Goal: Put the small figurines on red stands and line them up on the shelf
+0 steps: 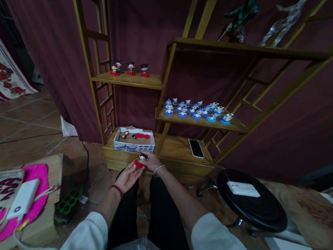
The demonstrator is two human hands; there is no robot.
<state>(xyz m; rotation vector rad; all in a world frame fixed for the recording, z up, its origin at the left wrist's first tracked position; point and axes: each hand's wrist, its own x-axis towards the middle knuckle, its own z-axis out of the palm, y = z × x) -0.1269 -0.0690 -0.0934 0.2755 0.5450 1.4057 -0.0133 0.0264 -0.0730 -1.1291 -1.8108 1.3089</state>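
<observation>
Pinching a small dark-haired toy figurine on a round red base (141,160) between both sets of fingertips, I hold it low in front of the shelf unit; my fingers cover most of it, so I cannot make out its face or body. My left hand (128,176) cups it from below, palm up, fingers curled onto the red base. My right hand (151,162) closes on its top, fingers pressed together. Just beyond sits a shallow open cardboard box with a printed white-and-blue side (133,140), holding more red bases and a figurine, too small to count. On the bamboo shelf (199,122) behind stand many blue-based figurines (197,110), blurred together. Higher up are four red-based figurines (129,68). A black phone (195,148) lies on the bottom board. The round black stool (253,206) at my right carries a white flat object I cannot identify.
</observation>
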